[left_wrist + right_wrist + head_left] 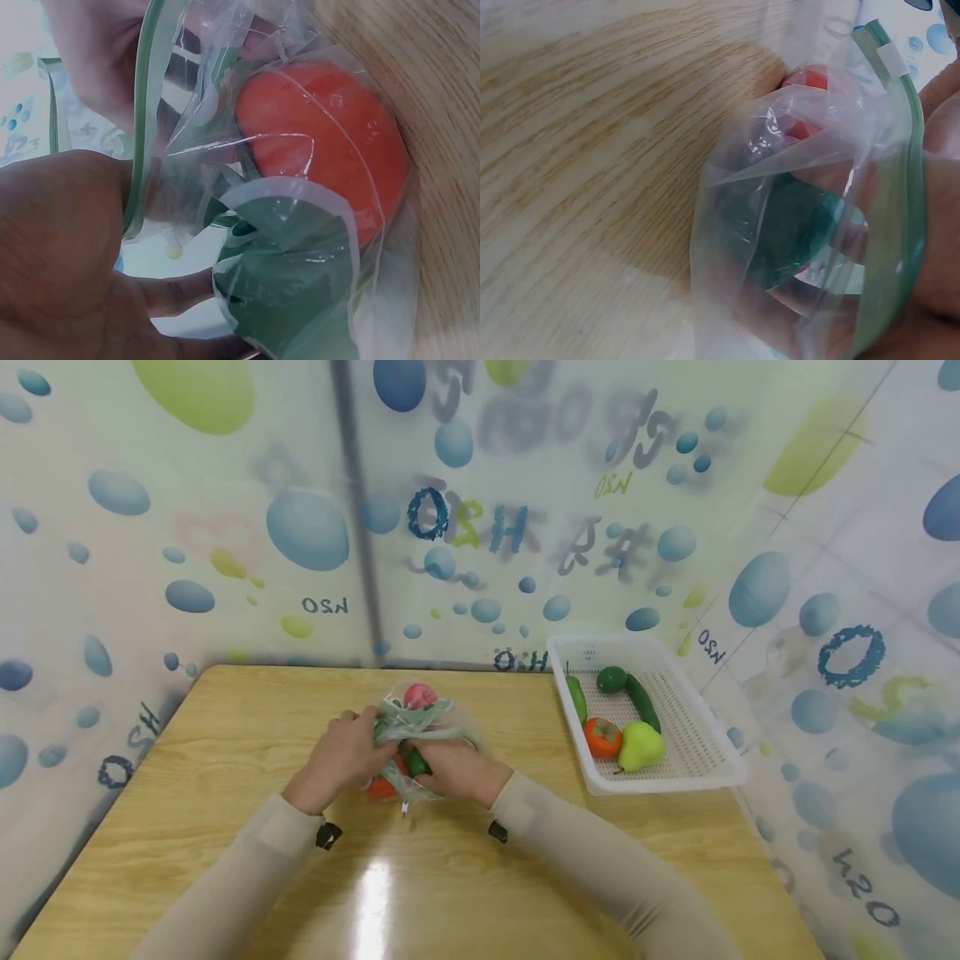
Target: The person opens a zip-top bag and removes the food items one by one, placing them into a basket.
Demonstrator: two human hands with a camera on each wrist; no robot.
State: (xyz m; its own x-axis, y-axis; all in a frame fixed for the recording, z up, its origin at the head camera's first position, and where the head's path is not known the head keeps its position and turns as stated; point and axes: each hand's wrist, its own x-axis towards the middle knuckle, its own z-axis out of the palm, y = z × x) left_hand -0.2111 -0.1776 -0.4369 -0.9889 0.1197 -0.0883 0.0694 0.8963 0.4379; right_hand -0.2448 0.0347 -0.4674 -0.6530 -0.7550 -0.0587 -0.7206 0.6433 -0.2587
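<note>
A clear plastic zip bag (pixel 411 731) with a green closing strip lies on the table between both hands. My left hand (pixel 343 750) grips the bag's mouth from the left, its fingers reaching around the side in the left wrist view. My right hand (pixel 457 768) is in the bag's opening, holding a dark green rounded vegetable (pixel 795 225) between fingers and thumb; the film partly covers them. An orange-red fruit, perhaps a tomato (pixel 322 142), shows through the film at the near end. A pinkish-red round fruit (pixel 420 696) shows at the far end.
A white perforated plastic basket (pixel 697 752) stands on the right of the wooden table (pixel 247 727). It holds a persimmon (pixel 602 737), a yellow-green pear (pixel 641 746), a cucumber (pixel 642 702), a dark green avocado-like item (pixel 611 679) and a green pepper (pixel 577 697). Patterned curtains surround the table.
</note>
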